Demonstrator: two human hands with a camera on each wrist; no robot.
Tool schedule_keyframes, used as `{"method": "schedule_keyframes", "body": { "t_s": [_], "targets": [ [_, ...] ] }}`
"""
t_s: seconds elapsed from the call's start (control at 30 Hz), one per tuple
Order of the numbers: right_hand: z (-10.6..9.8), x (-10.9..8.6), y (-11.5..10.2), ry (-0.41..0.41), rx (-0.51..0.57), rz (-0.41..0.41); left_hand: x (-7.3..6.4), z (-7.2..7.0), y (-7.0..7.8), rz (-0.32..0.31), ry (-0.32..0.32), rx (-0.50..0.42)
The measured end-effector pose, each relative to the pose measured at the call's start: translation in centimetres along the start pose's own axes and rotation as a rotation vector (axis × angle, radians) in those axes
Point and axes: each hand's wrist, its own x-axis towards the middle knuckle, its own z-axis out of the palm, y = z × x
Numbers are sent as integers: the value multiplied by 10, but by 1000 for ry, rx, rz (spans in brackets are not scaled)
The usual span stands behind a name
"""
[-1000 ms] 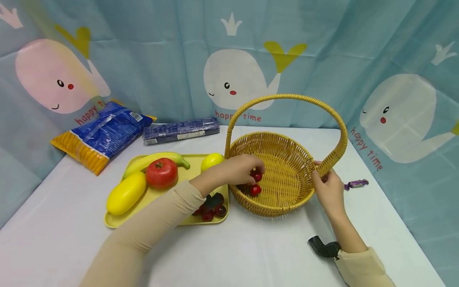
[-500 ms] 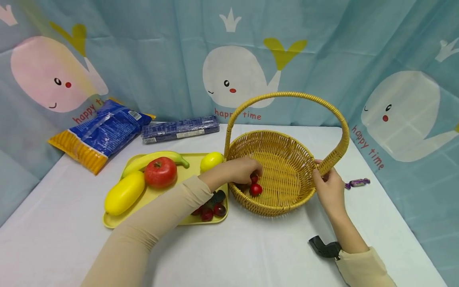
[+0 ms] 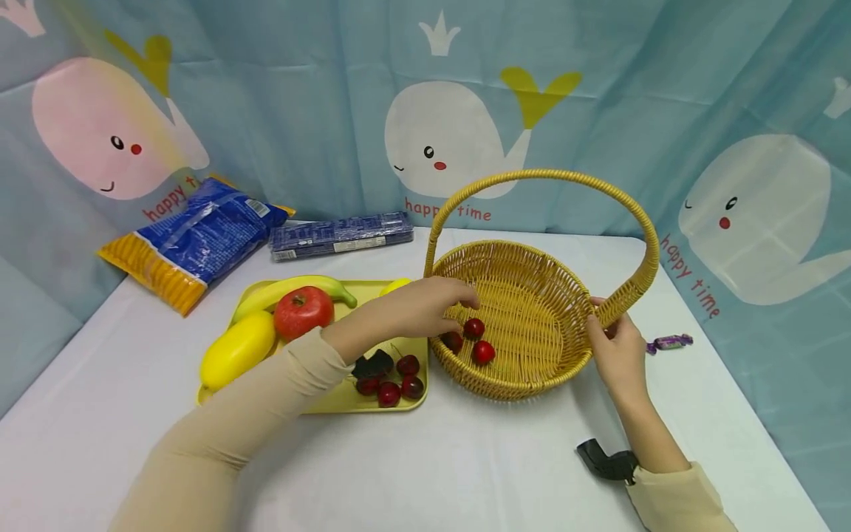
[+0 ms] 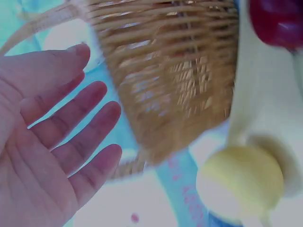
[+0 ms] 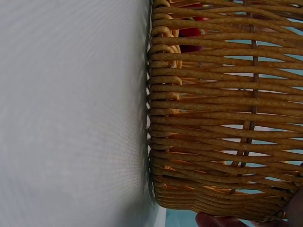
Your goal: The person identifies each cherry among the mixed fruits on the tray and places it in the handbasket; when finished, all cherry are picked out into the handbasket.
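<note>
Gripping basket (image 3: 510,386) with right hand (image 3: 618,358), holding nothing in spread left hand (image 3: 422,307), beside cherries (image 3: 483,353) inside near-left edge. Probably mid-transfer, seemingly calling next for cherries at near-right corner of tray (image 3: 335,400).

- Basket (image 3: 530,325): round golden wicker, upright on the white table (image 3: 499,465), its tall handle (image 3: 541,174) arching overhead; the right hand (image 3: 620,358) grips the rim at the handle's foot.
- Cherries (image 3: 484,353): three, glossy red (one darker, close against the wall), grouped at the basket's left inside; the left hand (image 3: 425,307), fingers spread and holding nothing, is just above.
</note>
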Motion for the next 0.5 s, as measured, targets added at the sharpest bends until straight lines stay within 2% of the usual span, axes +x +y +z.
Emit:
{"method": "schedule_keyframes", "body": {
  "t_s": [0.07, 0.13, 0.23, 0.37, 0.5],
  "targets": [
    [0, -1, 0, -6, -1, 5, -20, -6, -2, 6, 58, -7],
    [-1, -1, -1, -10, 0, 8, -42, -9, -7, -16, 104, -36],
    [-3, 0, -2, -15, 2, 9, -76, -7, -18, -93, 151, -102],
    [-3, 0, -2, -24, 0, 11, -117, 7, -35, -196, 196, -191],
    [-2, 0, -2, -21, -4, 21, -139, 25, -43, -242, 211, -292]
  ]
}}
